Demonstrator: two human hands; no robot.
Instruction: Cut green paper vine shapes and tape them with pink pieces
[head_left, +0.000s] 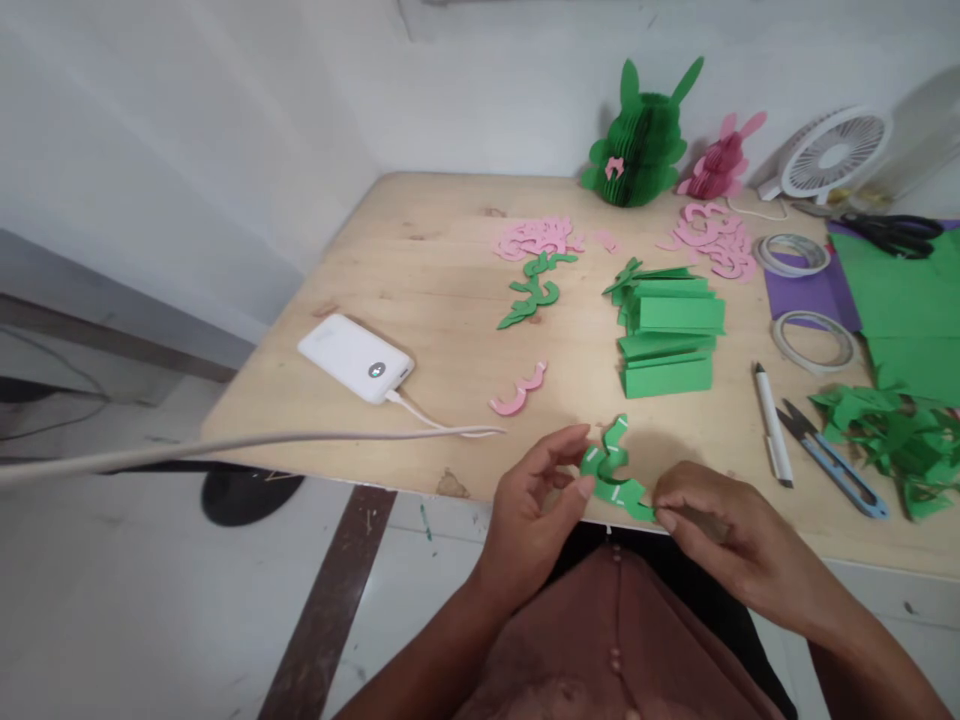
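Between my hands, above the table's front edge, is a curved green paper cutout (pixel 616 490) with short white strips on it. My left hand (pixel 541 500) pinches its left side between thumb and fingers. At its lower right tip, my right hand (pixel 720 530) closes thumb and forefinger on the paper. A similar pink paper cutout (pixel 519 391) with white strips lies beyond my left hand. Farther back are loose curved green cutouts (pixel 534 290) and a stack of folded green paper strips (pixel 671 330).
A white power bank (pixel 355 357) with a cable lies left. Pink paper pieces (pixel 538 238), a green paper rabbit (pixel 637 140), a pink one (pixel 720 165) and a fan (pixel 832 152) stand behind. Tape rolls (pixel 813 364), a pen (pixel 772 425), snips (pixel 836 460) and green scraps (pixel 900 435) lie right.
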